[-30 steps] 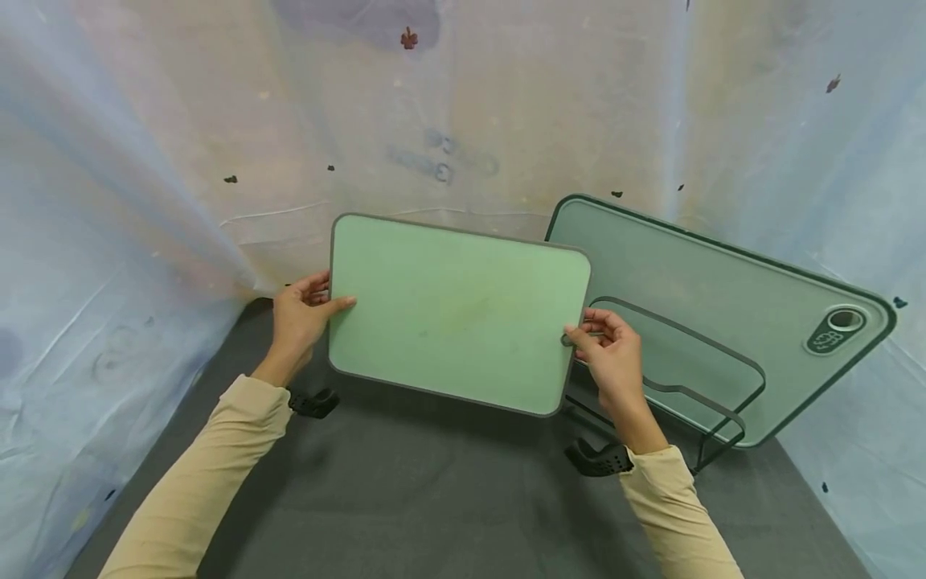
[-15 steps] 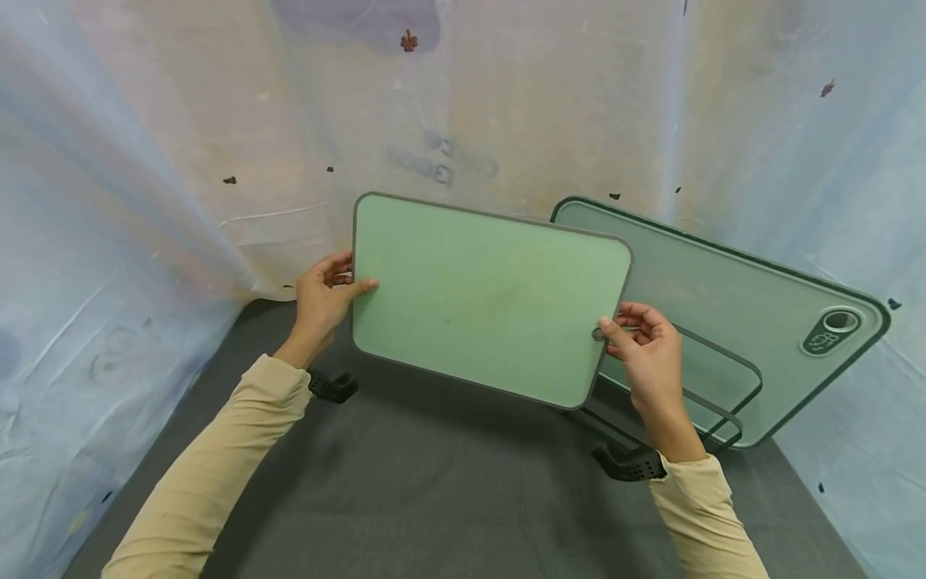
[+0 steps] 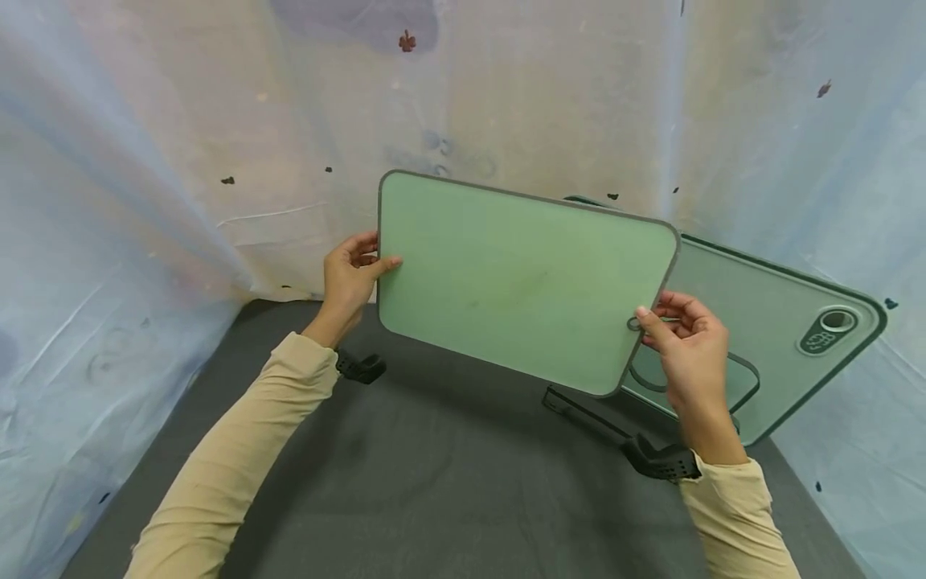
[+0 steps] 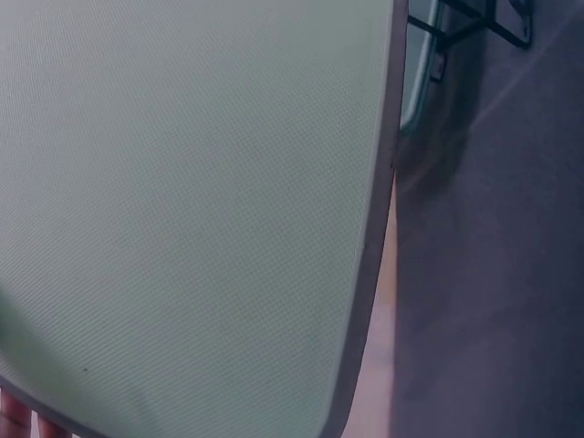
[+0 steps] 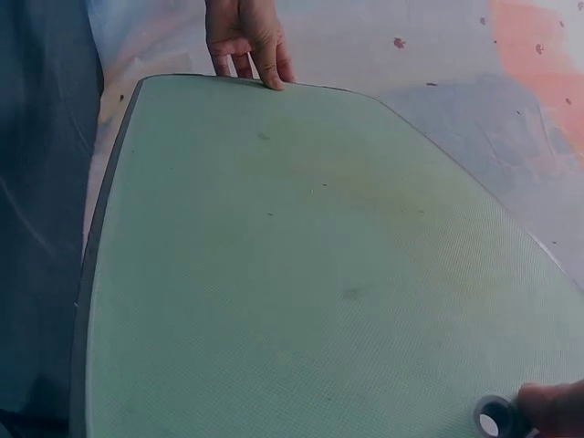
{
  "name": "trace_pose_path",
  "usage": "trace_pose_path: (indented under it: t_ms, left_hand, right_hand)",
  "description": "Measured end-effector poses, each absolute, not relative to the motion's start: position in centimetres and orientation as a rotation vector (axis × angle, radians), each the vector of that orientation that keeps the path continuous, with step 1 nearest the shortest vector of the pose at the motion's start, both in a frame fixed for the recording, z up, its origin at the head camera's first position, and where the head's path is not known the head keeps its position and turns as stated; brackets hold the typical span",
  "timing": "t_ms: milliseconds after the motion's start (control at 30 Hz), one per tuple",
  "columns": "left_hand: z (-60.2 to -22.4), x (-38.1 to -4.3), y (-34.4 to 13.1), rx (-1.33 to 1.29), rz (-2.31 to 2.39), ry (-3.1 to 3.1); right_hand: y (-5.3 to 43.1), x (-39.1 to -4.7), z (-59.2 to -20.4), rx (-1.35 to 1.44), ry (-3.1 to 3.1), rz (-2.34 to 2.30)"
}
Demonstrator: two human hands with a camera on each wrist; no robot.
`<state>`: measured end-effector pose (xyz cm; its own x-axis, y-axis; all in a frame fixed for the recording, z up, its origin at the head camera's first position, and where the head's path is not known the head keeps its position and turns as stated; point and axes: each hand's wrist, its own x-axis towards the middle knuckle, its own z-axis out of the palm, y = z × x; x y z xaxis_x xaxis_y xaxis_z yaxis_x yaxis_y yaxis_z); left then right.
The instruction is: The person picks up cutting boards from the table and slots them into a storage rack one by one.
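A pale green cutting board (image 3: 521,281) with a grey rim is held up in the air, tilted, its right end lower. My left hand (image 3: 347,277) grips its left edge, thumb on the front face and fingers behind. At the right edge my right hand (image 3: 690,346) pinches it, thumb beside the small ringed hole (image 3: 634,323). In the right wrist view the board's textured face (image 5: 274,255) shows a few dark marks. Behind its right end, a larger green board (image 3: 781,322) leans in a dark wire rack (image 3: 589,414), partly hidden.
A dark grey cloth (image 3: 434,482) covers the table. Pale plastic sheeting (image 3: 506,80) with small dark leaf-like specks hangs behind and at both sides. The larger board has a dark oval patch (image 3: 825,334) with a hole at its upper right.
Both hands have carried the cutting board right and slightly up, and it now covers more of the larger board and the rack. The grip looks the same.
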<state>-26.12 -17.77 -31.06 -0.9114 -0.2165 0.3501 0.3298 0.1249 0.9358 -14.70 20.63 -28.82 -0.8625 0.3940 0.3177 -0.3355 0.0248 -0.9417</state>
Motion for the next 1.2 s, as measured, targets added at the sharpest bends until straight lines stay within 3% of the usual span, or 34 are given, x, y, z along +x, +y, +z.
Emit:
trace_pose_path:
  t_ms: [1200]
  left_hand:
    - [-26.9, -28.6, -9.8, -0.261, -2.094, -1.850]
  right_hand:
    - [26.2, -12.5, -25.5, -0.119, -1.517, 1.931]
